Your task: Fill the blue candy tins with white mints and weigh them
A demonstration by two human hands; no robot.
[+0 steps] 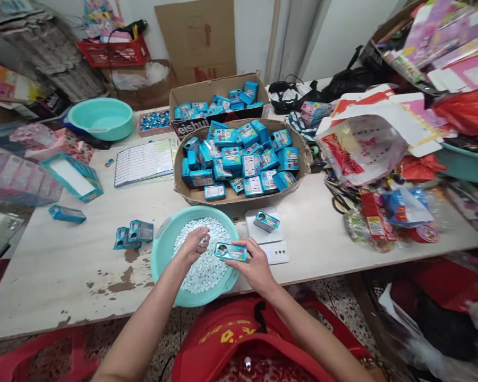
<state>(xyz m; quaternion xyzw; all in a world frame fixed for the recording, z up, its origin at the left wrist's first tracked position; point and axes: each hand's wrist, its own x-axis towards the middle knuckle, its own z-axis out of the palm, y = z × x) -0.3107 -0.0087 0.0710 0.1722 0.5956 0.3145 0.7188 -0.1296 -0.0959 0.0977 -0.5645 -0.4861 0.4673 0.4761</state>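
A teal basin (163,249) full of small white tablets (207,265) sits at the table's near edge. My left hand (194,245) rests in the tablets with its fingers curled over some of them. My right hand (254,265) grips a small teal tin (231,251) by its side, held over the basin's right part. Just beyond, another teal tin (266,222) lies on a white scale (273,241).
A round cardboard tray (183,185) heaped with several blue boxes stands behind the basin, with a second cardboard box (191,93) of them further back. Two tins (133,234) and one more (67,214) lie left. A notebook (143,162), an empty teal basin (101,118) and packaging clutter (366,148) surround them.
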